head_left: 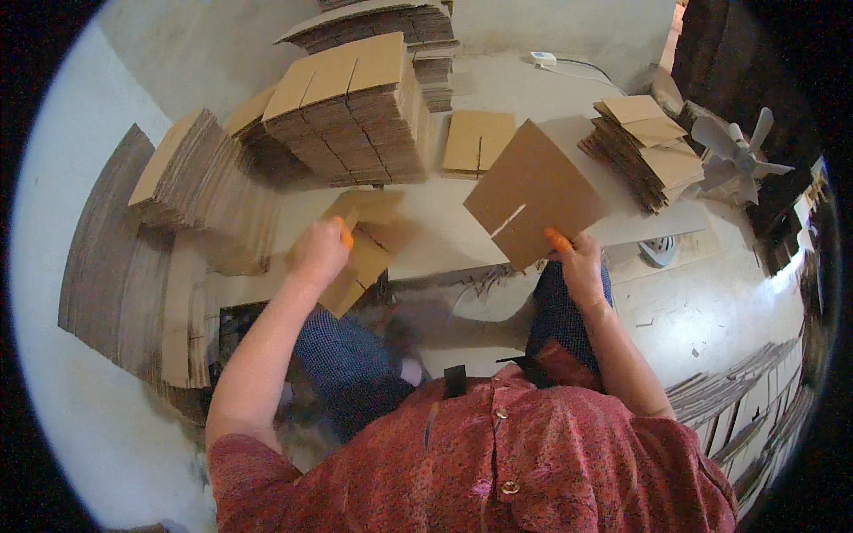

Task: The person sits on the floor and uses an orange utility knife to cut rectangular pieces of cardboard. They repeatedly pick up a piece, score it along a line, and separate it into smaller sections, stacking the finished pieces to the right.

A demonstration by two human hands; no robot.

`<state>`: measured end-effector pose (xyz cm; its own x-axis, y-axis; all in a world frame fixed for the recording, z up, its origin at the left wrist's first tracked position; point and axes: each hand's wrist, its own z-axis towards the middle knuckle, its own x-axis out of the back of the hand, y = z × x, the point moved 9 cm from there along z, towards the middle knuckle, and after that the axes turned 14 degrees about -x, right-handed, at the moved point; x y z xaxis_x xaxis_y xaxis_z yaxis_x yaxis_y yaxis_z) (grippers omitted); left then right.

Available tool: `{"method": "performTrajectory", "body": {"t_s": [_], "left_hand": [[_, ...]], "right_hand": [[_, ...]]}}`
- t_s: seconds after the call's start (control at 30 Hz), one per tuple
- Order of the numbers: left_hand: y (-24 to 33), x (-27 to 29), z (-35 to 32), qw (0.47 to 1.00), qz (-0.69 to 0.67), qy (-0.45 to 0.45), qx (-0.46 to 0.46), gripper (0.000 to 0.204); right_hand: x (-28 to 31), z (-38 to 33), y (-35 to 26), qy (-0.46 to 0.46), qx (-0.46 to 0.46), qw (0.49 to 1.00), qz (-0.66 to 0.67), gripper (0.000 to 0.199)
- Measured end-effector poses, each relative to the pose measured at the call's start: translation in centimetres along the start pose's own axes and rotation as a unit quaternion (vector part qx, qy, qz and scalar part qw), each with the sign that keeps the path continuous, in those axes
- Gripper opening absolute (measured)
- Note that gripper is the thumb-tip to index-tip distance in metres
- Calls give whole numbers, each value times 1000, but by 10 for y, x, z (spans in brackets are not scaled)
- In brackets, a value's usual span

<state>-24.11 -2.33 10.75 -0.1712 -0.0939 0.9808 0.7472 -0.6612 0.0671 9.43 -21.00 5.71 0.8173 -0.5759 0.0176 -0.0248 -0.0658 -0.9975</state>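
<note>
Left hand [318,258]: closed down and clamped on the near-left edge of a thin cardboard piece [360,264]; wearing an orange cover [346,233] on one digit.
Left-hand piece: raised in front of the worktop's near edge, tilted, marked with dark slits; blurred toward the top, so cannot tell whether single or doubled.
Right hand [579,266]: pinched together on the lower right edge of a square cardboard sheet [538,186]; likewise tipped in orange on one digit.
Right-hand sheet: turned corner-up, broad face toward the camera, cut with one pale slit at lower left; well apart from the left-hand piece.
Worktop [431,226]: pale, set beyond the knees, bearing cardboard in several piles.
Small cardboard pile [471,133]: low, just behind the sheet in view, partly hidden by it.
Tall cardboard stack [355,102]: squarely piled, crossed by dark lines on top and front.
Right cardboard pile [649,147]: loosely and unevenly layered, just beside a grey-bladed fan [737,151].
Left cardboard stack [200,182]: leaning, near the wall.
</note>
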Motion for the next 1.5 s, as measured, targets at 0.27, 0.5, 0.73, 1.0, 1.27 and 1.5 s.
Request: {"method": "performTrajectory", "body": {"t_s": [0.27,0.5,0.73,1.0,1.27,1.5], "left_hand": [[80,12,43,948,-305,-59,-69,14],[162,27,46,919,-358,-88,-138,21],[131,16,51,886,-454,-90,-7,19],[120,-7,56,828,-549,-113,-1,26],[147,-1,-35,754,-620,67,-206,58],[135,-26,-54,913,-342,215,-54,12]], "right_hand": [[-23,-61,-128,60,338,933,-111,9],[-47,-20,-79,-30,206,961,-180,7],[-43,-17,-85,-45,180,966,-182,9],[-70,1,-30,-70,200,923,-321,9],[-74,8,-20,-83,213,923,-308,10],[-16,61,-27,-39,112,992,-35,31]]}}
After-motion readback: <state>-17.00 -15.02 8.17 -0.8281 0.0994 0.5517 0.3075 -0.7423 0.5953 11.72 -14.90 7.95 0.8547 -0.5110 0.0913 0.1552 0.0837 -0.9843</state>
